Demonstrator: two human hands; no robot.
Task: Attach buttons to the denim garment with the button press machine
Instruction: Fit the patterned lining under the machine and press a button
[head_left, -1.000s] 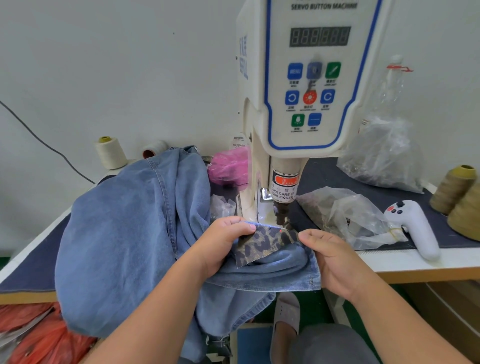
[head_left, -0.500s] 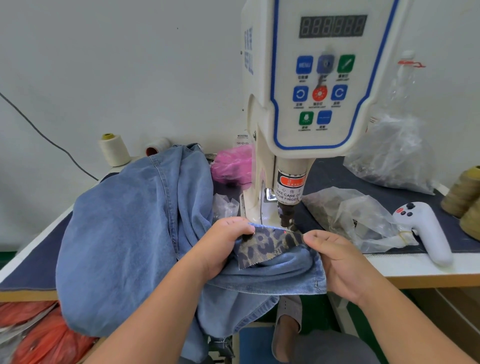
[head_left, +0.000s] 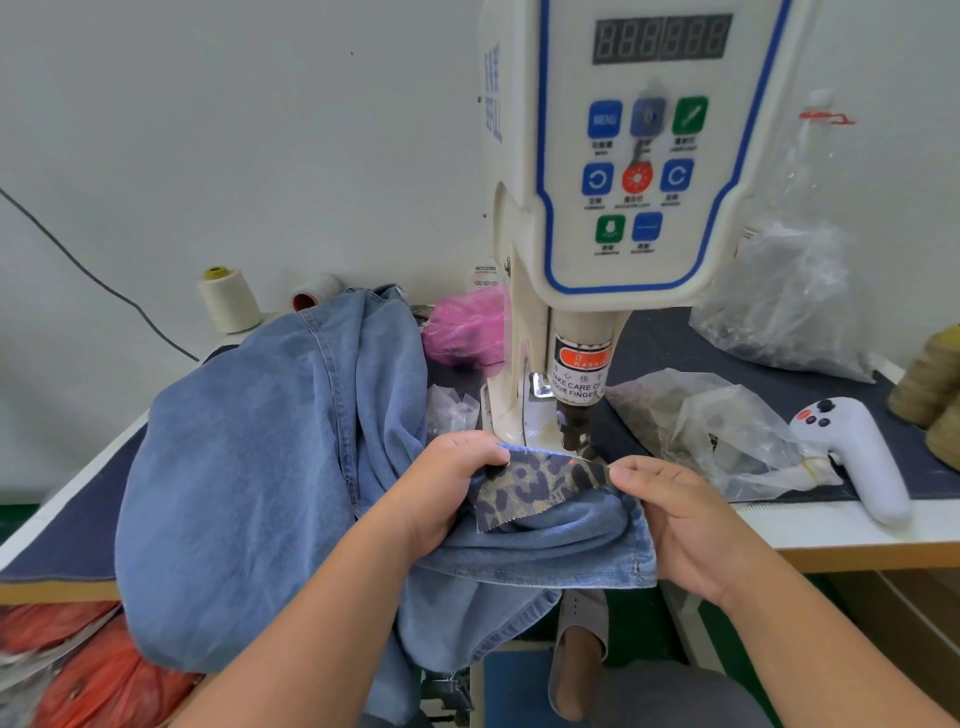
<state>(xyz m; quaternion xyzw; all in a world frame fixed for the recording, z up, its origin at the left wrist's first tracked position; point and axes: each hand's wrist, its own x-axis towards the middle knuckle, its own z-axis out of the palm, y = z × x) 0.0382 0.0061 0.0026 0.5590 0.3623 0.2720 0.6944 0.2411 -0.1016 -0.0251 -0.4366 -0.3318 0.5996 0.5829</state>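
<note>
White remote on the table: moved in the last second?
No. The white remote lies in the same spot beside the clear plastic bag by the table edge; only the camera shifted.

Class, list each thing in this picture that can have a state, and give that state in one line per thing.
Left hand: grips the garment's patterned edge.
Right hand: pinches the same edge.
Denim garment: heaped on the table, its edge held under the press head.
Press head: raised above the fabric.
Display: no lit digits.
Cream thread cone: upright.
White handheld controller: lying on the table.
</note>
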